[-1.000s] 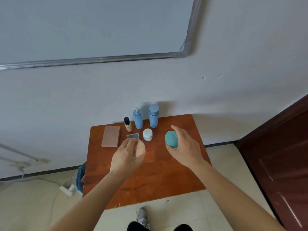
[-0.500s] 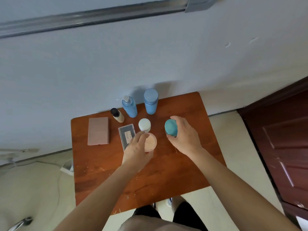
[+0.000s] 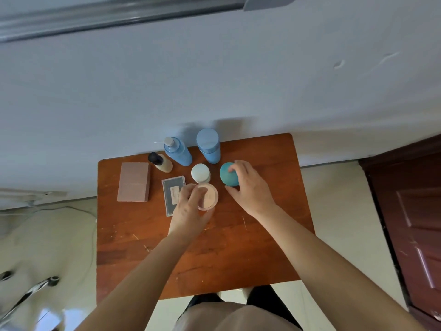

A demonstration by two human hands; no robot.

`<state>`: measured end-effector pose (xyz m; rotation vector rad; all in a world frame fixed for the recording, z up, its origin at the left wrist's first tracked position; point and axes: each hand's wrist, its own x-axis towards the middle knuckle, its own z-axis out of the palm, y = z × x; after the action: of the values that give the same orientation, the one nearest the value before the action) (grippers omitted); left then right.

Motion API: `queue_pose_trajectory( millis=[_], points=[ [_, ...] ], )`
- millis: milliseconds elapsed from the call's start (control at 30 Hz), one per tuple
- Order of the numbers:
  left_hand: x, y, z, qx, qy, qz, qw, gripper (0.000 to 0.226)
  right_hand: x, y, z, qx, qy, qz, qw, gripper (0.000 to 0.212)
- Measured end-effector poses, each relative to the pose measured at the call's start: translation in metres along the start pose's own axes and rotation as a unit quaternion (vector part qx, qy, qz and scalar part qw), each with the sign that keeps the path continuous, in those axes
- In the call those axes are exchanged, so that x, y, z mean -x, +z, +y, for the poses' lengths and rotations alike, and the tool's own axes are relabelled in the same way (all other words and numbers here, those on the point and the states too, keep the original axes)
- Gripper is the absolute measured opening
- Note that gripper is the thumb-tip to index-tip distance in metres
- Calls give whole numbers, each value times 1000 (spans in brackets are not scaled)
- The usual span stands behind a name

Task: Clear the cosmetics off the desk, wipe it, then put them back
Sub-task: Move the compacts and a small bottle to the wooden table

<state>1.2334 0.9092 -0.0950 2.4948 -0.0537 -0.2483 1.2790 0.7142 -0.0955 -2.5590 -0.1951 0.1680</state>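
My left hand grips a round pale pink powder jar near the middle of the brown wooden desk. My right hand holds a teal round jar just right of it, fingers curled over its top. Behind them stand a small white-lidded jar, a blue pump bottle, a blue capped bottle and a small black-capped beige bottle. A flat grey compact lies left of the pink jar, partly under my left hand. A pink rectangular box lies at the far left.
The desk stands against a pale wall. A dark red door is at the right. Cables and blurred objects lie on the tiled floor at the left. My legs show below the desk's front edge.
The view has tilted down and moved closer to the desk. Both hands have lowered their jars toward the desk behind the middle, the teal jar now next to the white-lidded jar.
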Motion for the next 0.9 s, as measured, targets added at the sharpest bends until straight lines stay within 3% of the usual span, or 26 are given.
queue_pose_trajectory(
  millis=[167,267,433,567,767,900],
  points=[
    [-1,-8,8,-83,-17,-38,996,49,4,-10,6,22,3,-66,998,64],
    [-2,-35,25,-159,19,8,987,38,5,-33,3,11,16,-51,999,61],
    [-29,-108,73,-158,162,148,963,37,2,-115,-9,12,32,127,991,43],
    [-51,-145,128,-121,248,206,939,48,26,-189,-10,52,63,262,962,44],
    [-52,-106,216,-49,401,170,899,51,151,-240,13,130,185,388,894,48],
    [-15,-67,303,-20,516,121,848,50,268,-257,12,189,265,441,837,47]
  ],
)
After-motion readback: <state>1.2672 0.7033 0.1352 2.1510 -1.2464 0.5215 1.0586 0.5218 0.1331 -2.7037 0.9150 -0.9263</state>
